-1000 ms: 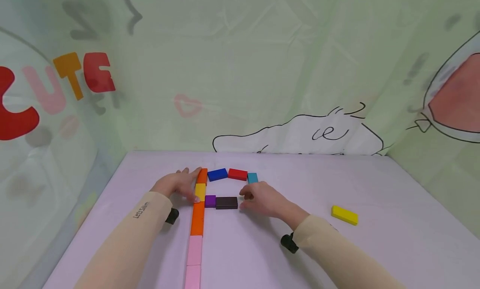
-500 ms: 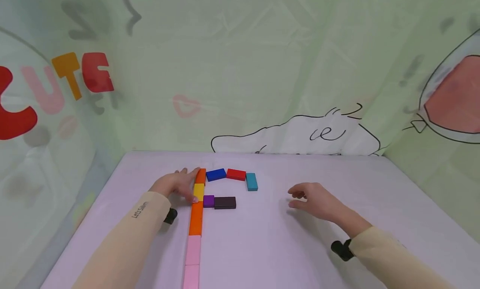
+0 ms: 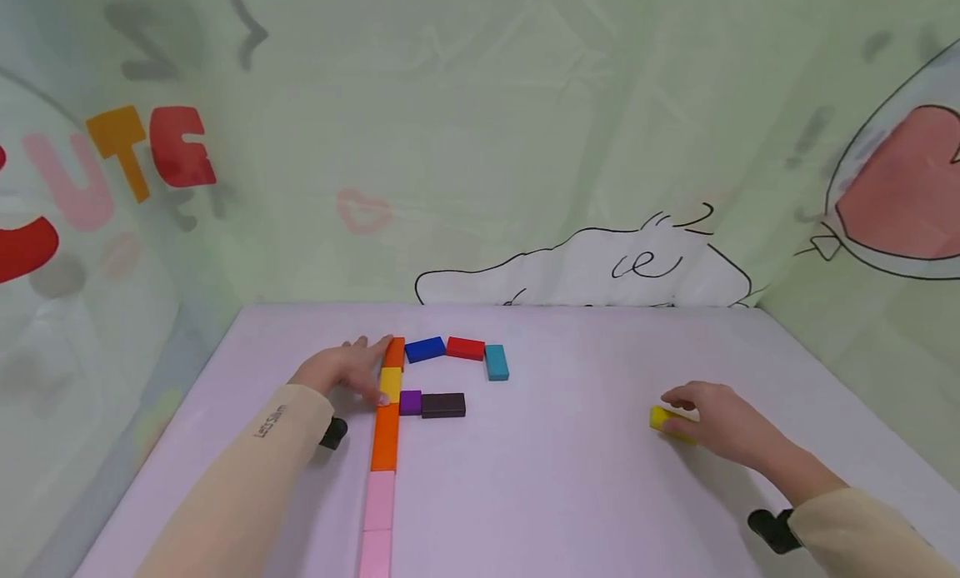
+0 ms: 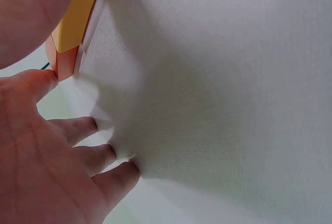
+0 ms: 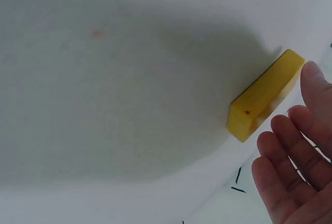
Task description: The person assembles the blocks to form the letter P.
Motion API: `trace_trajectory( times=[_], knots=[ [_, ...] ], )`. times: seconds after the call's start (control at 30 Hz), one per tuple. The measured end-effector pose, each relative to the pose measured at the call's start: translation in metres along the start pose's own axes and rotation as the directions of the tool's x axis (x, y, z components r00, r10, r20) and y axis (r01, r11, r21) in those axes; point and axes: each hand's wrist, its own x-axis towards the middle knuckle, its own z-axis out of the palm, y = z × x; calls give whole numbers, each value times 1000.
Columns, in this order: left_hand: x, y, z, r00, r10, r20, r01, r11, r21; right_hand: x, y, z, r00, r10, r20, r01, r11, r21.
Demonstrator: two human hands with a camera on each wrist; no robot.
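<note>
My left hand (image 3: 341, 370) rests beside a column of blocks, fingers spread. Its forefinger touches the far orange block (image 3: 395, 353), and its thumb lies at the yellow block (image 3: 392, 382) below. In the left wrist view its other fingertips (image 4: 127, 172) rest on the table. My right hand (image 3: 731, 424) hovers at a separate yellow block (image 3: 658, 417), partly hiding it. In the right wrist view that lone block (image 5: 267, 89) lies beside the thumb and loosely bent fingers, which do not close round it.
Nearer in the column come an orange block (image 3: 386, 438) and pink blocks (image 3: 380, 500). Purple (image 3: 410, 402) and dark brown (image 3: 443, 406) blocks run rightward from it. Beyond lie blue (image 3: 425, 349), red (image 3: 466, 348) and teal (image 3: 497, 362) blocks. Printed cloth walls border the table.
My right hand has left the teal and dark brown blocks and moved right to the lone yellow block. My left hand has stayed at the column. The view has shifted slightly.
</note>
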Motion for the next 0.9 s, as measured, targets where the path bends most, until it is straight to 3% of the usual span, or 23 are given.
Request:
trace_trajectory(
  times=[0.4, 0.67, 0.9],
  knots=[
    [1, -3, 2, 1000, 12, -1, -12, 1000, 9, 1, 9, 5, 998, 51, 27, -51, 999, -2],
    [0, -1, 1, 1000, 0, -1, 0, 1000, 0, 3, 6, 6, 1000, -14, 16, 14, 1000, 4],
    [0, 0, 0, 1000, 2, -4, -2, 1000, 19, 11, -10, 8, 999, -41, 35, 41, 999, -2]
  ],
)
